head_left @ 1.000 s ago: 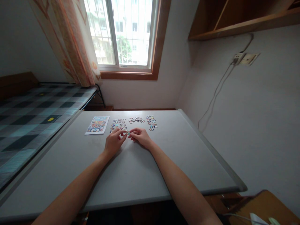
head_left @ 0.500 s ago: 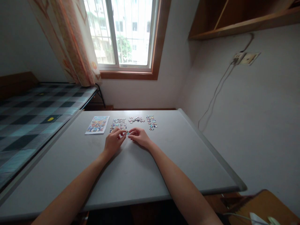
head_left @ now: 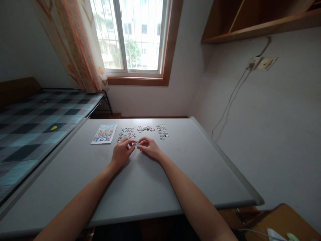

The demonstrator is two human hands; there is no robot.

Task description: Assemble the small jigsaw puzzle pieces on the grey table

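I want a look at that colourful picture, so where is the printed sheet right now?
In the head view, the printed sheet lies toward the far-left corner of the table, just left of the leftmost group of puzzle pieces.

Daylight from the window (head_left: pixel 142 36) washes out the view outside and lays a pale sheen across the surface (head_left: pixel 175 125). The shelf (head_left: pixel 260 20) is dim. Soft shadows fall beneath the hands (head_left: pixel 122 151); the edges stretch, and the puzzle pieces (head_left: pixel 146 128) seem slightly blurred.
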